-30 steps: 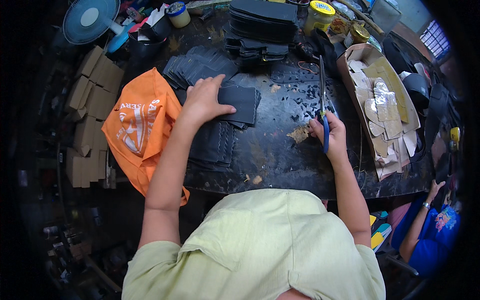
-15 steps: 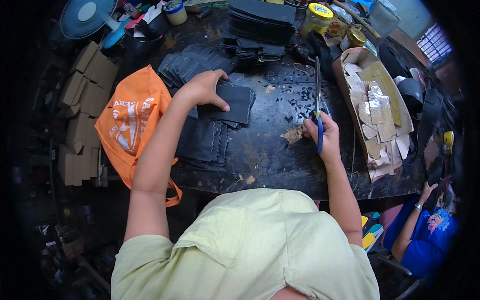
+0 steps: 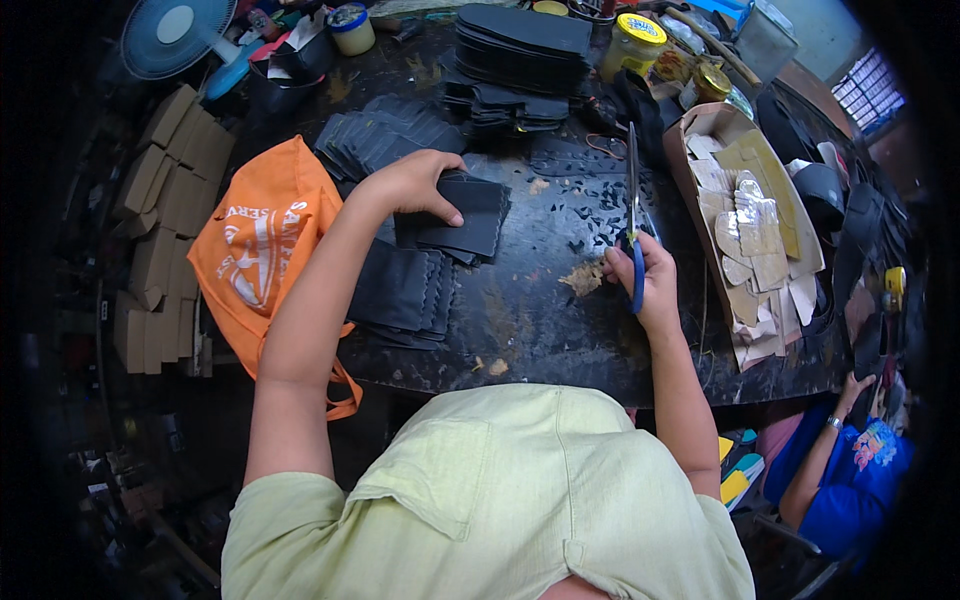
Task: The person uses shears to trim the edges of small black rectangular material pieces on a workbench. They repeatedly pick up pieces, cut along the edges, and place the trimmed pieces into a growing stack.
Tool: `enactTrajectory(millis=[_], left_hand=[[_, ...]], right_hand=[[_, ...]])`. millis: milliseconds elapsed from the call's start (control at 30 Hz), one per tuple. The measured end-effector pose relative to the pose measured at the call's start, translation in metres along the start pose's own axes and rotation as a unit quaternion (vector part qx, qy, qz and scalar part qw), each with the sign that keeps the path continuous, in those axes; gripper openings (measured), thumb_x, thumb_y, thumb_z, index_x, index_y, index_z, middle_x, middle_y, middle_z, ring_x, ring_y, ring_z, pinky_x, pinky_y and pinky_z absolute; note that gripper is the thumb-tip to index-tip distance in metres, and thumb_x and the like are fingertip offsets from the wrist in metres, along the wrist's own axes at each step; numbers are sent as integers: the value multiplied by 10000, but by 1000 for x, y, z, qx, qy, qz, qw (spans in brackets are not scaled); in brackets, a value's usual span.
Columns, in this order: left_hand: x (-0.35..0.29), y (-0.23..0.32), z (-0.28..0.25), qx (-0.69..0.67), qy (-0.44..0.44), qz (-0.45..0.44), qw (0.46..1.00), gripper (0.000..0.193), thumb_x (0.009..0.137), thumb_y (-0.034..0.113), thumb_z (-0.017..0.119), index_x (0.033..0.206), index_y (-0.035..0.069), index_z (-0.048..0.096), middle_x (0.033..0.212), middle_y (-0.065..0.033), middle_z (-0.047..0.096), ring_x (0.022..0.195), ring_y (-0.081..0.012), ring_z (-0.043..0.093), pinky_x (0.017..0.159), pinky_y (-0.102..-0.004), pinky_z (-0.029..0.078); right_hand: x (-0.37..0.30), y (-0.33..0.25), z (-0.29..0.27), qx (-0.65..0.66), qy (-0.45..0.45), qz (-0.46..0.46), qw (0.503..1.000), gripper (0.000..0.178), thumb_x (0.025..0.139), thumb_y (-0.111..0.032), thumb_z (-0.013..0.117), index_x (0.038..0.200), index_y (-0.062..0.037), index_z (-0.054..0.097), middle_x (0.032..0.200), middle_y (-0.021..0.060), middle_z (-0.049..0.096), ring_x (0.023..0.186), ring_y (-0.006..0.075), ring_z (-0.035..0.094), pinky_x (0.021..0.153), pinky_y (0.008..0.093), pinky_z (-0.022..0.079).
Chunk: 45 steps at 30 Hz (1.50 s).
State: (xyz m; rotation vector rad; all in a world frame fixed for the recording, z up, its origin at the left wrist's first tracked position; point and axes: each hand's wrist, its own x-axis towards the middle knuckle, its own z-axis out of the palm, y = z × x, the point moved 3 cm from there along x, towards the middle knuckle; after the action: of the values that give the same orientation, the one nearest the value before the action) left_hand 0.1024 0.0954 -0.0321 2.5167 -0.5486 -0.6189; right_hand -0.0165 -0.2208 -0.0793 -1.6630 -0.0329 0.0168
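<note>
Head view: the left hand (image 3: 415, 185) lies palm down with fingers spread on a stack of black pieces (image 3: 462, 215) on the counter (image 3: 540, 320), gripping nothing. More black pieces (image 3: 400, 290) lie just below it, an orange bag (image 3: 262, 240) to its left. The right hand (image 3: 645, 280) is closed around blue-handled scissors (image 3: 634, 215), blades pointing away from the person. A cardboard tray (image 3: 745, 215) sits just right of it.
</note>
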Motion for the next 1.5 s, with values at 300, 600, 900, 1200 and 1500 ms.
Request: enactTrajectory(millis=[300,600,900,1200,1500], left_hand=[[9,28,10,-117,35,128,984,443,676,154,860,1014,5,615,892,-63,669,837,-145,615,776,-285,481],[3,60,27,50,309,80,946,607,663,152,831,1212,52,592,1292,-168,511,1212,-349,484,1007,-415,416],[-10,63,59,72,325,23,943,669,771,317,774,1285,-41,540,1257,-190,544,1149,-350,510,1001,-412,420],[-13,68,47,1,337,-8,941,462,663,135,831,1030,44,566,1068,-118,603,1072,-329,559,944,-417,437],[-12,68,36,-157,351,145,912,243,818,16,665,1060,36,650,880,-109,630,867,-272,643,795,-336,495]], right_hand=[[1,1,-2,4,-17,8,1000,132,912,-146,676,897,-37,604,742,20,640,676,76,607,626,219,487],[1,-1,-2,5,0,4,1000,202,876,-163,732,820,-21,598,703,-3,597,639,54,539,595,214,439],[4,2,-1,-5,12,1,1000,217,854,-165,749,787,-23,599,674,-15,580,622,45,508,574,213,413],[2,2,-2,-23,22,-23,999,226,829,-167,773,782,-26,603,661,-17,575,613,46,495,569,220,403],[-5,-11,3,-24,75,-59,995,213,832,-163,774,828,-30,608,680,-35,561,622,35,475,573,205,384]])
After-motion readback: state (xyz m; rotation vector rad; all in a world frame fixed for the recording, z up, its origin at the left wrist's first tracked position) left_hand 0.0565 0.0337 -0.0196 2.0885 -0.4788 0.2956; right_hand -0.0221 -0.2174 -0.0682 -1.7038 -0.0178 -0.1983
